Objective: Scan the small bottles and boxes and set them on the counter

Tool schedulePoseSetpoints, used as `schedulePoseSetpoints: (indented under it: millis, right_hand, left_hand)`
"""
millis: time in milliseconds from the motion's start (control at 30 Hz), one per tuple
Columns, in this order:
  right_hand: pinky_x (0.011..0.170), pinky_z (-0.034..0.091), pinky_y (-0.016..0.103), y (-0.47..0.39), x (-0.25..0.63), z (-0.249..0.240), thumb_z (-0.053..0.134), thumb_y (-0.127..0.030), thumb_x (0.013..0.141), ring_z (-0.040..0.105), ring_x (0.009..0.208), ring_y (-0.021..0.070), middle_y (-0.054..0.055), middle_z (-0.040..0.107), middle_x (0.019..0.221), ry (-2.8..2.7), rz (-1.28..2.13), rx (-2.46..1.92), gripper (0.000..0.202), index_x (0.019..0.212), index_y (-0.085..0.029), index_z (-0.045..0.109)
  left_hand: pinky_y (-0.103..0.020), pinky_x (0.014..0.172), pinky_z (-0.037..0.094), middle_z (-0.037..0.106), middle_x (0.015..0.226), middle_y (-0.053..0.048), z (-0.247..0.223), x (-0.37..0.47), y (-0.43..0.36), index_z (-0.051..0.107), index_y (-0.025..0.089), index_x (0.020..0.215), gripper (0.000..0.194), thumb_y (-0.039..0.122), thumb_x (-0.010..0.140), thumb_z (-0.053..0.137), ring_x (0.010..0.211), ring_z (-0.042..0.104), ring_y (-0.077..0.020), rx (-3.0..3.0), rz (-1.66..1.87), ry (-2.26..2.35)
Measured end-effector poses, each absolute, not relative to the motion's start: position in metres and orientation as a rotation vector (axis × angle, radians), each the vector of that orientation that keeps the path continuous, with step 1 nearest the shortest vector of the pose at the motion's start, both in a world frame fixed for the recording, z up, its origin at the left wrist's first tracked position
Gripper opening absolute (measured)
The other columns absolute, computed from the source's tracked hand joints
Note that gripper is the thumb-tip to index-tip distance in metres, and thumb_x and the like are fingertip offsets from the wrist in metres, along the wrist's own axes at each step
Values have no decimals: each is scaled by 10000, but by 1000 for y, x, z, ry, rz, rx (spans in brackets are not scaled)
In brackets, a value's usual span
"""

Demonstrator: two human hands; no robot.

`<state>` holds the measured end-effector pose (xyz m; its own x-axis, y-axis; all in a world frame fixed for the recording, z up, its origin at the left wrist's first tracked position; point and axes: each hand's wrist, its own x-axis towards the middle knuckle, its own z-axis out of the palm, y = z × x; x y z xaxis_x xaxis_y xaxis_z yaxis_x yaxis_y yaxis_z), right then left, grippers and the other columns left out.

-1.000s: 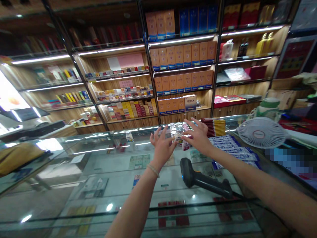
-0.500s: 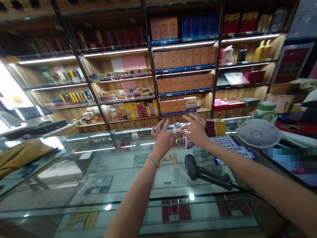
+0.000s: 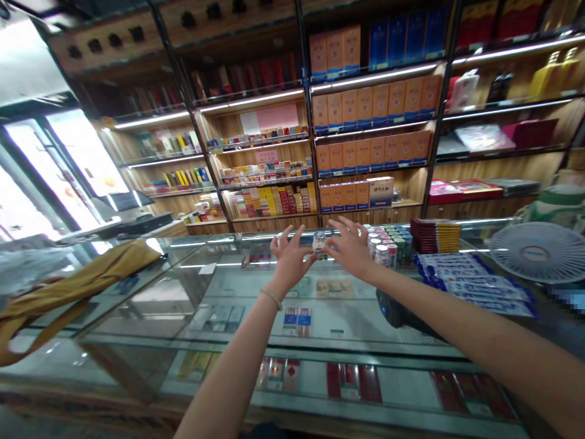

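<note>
Between my two hands is a small clear jar (image 3: 319, 240) with a rounded lid, above the far part of the glass counter (image 3: 256, 292). My left hand (image 3: 291, 261), with a bracelet on the wrist, pinches its lower left side with thumb and forefinger; its other fingers are raised and spread. From the right, the thumb and forefinger of my right hand (image 3: 351, 251) close on the same jar. Just right of that hand stand rows of small lidded bottles (image 3: 382, 255). A black barcode scanner (image 3: 393, 310) lies partly hidden under my right forearm.
Blue-and-white packets (image 3: 470, 283) and a stack of red and yellow packs (image 3: 435, 236) lie to the right, beside a white fan (image 3: 532, 251). A mustard cloth bag (image 3: 86, 277) rests on the left counter. Shelves of boxed goods (image 3: 372, 155) line the back wall.
My view has swung left, so the shelves and counter sit farther right. The small bottles right of my right hand now show more fully. Both hands remain at the jar.
</note>
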<state>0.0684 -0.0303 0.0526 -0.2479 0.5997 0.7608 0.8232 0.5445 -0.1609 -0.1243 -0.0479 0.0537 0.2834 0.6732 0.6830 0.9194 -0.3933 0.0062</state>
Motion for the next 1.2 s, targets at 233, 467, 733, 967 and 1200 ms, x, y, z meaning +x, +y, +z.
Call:
schedulePoseSetpoints:
  millis: [233, 467, 733, 967, 1200]
  right_hand:
    - [1127, 220, 598, -19, 12, 39, 614, -347, 930, 348, 1440, 315, 70, 528, 1497, -1975, -221, -1151, 192, 890, -246, 772]
    - [1117, 246, 605, -18, -26, 3, 600, -344, 939, 363, 1428, 320, 91, 536, 1486, -1993, -93, -1180, 202, 920, -241, 772]
    - [1120, 234, 596, -9, -45, -17, 603, -335, 930, 348, 1432, 319, 97, 530, 1489, -2034, -43, -1197, 196, 907, -241, 773]
    - [1113, 218, 553, -1, -56, -36, 591, -340, 936, 367, 1403, 304, 87, 553, 1467, -2005, -18, -1209, 202, 935, -248, 771]
    - [1116, 191, 530, -1, -58, -47, 602, -341, 925, 351, 1406, 292, 65, 543, 1480, -1998, 24, -1257, 203, 1026, -277, 765]
  left_hand:
    - [-677, 1154, 168, 484, 1551, -23, 45, -171, -50, 802, 309, 809, 68, 354, 811, 752, 1465, 306, -373, -2076, -837, -1542]
    - [-673, 1146, 189, 514, 1526, -35, 14, -204, -48, 803, 314, 819, 74, 357, 815, 743, 1451, 327, -360, -2074, -731, -1671]
    - [-677, 1164, 138, 539, 1502, -52, -3, -219, -44, 801, 303, 823, 91, 358, 816, 729, 1459, 325, -355, -2089, -658, -1755]
    - [-659, 1172, 128, 524, 1518, -37, -18, -228, -39, 802, 316, 851, 117, 377, 841, 702, 1466, 316, -350, -2099, -591, -1734]
    - [-622, 1178, 135, 511, 1529, -12, -23, -230, -37, 796, 348, 912, 128, 418, 851, 708, 1468, 315, -333, -2074, -550, -1773]
